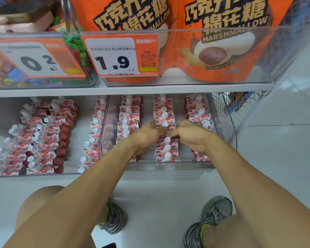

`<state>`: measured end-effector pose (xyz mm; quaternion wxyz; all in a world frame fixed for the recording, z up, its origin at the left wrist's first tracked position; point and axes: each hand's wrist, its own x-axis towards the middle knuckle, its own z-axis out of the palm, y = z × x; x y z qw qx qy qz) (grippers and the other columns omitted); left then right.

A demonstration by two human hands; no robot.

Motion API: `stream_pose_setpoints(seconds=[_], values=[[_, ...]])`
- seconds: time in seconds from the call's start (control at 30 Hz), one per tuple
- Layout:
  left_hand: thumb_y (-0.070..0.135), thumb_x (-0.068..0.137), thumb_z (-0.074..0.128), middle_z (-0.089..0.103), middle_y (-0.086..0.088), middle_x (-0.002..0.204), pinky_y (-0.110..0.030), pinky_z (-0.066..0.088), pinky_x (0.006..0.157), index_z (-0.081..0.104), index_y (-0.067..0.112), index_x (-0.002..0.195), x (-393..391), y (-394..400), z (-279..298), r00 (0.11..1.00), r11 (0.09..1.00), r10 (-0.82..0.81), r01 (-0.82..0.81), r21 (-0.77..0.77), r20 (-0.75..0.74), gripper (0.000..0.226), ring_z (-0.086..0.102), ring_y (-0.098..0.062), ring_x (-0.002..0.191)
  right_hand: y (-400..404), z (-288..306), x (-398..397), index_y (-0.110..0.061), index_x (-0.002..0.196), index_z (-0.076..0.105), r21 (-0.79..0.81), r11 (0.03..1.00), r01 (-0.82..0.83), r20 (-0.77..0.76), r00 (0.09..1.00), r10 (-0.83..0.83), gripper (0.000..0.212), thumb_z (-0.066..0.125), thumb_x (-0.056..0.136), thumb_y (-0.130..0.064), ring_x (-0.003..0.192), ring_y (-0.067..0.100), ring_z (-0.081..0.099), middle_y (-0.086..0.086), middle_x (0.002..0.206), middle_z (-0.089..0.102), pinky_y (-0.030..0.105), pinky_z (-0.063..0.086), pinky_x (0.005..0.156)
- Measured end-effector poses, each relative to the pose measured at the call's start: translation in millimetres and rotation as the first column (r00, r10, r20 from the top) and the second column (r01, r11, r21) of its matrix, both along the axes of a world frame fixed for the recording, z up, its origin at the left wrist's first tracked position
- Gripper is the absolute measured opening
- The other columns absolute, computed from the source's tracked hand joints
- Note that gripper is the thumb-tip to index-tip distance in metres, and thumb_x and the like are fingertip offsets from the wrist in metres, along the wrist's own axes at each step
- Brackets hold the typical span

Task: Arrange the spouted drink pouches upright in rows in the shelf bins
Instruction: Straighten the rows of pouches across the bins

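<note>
White and red spouted drink pouches stand in three rows inside a clear shelf bin [168, 165] on the lower shelf. Both my hands reach into it at the middle row [166, 151]. My left hand [147, 136] and my right hand [190, 136] meet fingertip to fingertip, pinching a pouch between them at the row's centre; the pouch is mostly hidden by my fingers. The left row [127, 120] and the right row [199, 111] stand upright beside my hands. A second clear bin [34, 174] to the left holds more pouches [39, 136], leaning in slanted rows.
The shelf above carries bins of orange marshmallow bags [213, 51] and coloured candies [5, 72], with price tags [115, 56] hanging at its front edge. A wire basket [236, 106] stands at the right end. My knees and grey shoes [211, 217] rest on white floor tiles.
</note>
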<state>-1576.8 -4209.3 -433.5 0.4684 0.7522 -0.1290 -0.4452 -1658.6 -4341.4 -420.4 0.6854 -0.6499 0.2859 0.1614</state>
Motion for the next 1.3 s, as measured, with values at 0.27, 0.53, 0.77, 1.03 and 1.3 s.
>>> stream_pose_setpoints(seconds=[0.27,0.53,0.77,1.03,1.3], values=[[0.019,0.094,0.055,0.035,-0.001,0.151,-0.033,0.032,0.111,0.015,0.01,0.153,3.1,-3.4,-9.1,0.999,0.998,-0.049,0.049,0.05,-0.003,0.072,0.037,-0.019,0.137,4.3,-4.5,4.0,-0.005,0.096,0.067,-0.035,0.999,0.003,0.022,1.0,-0.002,0.024,0.051,0.09,0.013,0.109,0.019,0.064,0.009,0.105,0.072,0.031,0.043,0.106],[0.038,0.102,0.037,0.042,-0.015,0.148,-0.04,0.032,0.111,0.03,0.013,0.147,18.3,-29.7,-7.1,0.949,0.959,0.283,-0.282,-0.022,0.14,0.052,0.041,-0.032,0.134,11.7,-15.8,31.3,-0.022,0.156,0.026,-0.144,0.959,0.244,0.174,0.96,-0.218,0.057,0.043,0.105,-0.04,0.143,0.025,0.037,0.006,0.155,0.041,0.039,0.028,0.116],[0.043,0.099,0.04,0.06,-0.004,0.122,-0.036,0.047,0.095,0.038,0.025,0.142,26.9,-41.6,-25.3,0.951,0.954,0.295,-0.287,-0.085,0.092,0.046,0.059,-0.024,0.107,1.9,-44.0,40.7,-0.03,0.15,0.038,-0.108,0.958,0.266,0.229,0.944,-0.236,0.045,0.04,0.106,-0.04,0.137,0.021,0.046,0.003,0.148,0.051,0.044,0.034,0.117],[0.026,0.107,0.027,0.045,-0.011,0.143,-0.034,0.042,0.102,0.012,0.008,0.152,41.6,-58.7,-16.0,0.959,0.982,0.182,-0.166,-0.09,0.218,0.051,0.05,-0.027,0.127,-4.5,-44.6,62.4,-0.021,0.142,0.039,-0.259,0.922,0.288,0.339,0.921,-0.192,0.055,0.043,0.098,-0.054,0.12,0.019,0.057,-0.005,0.123,0.062,0.038,0.042,0.103],[0.036,0.093,0.038,0.056,-0.008,0.136,-0.039,0.043,0.106,0.011,0.022,0.154,51.3,-58.0,-39.7,0.966,0.965,0.216,-0.189,-0.179,0.14,0.068,0.057,-0.023,0.12,-4.7,-62.6,69.4,-0.029,0.158,0.015,-0.286,0.913,0.291,0.316,0.928,-0.196,0.073,0.038,0.095,-0.058,0.142,0.021,0.039,0.0,0.157,0.039,0.043,0.03,0.117]])
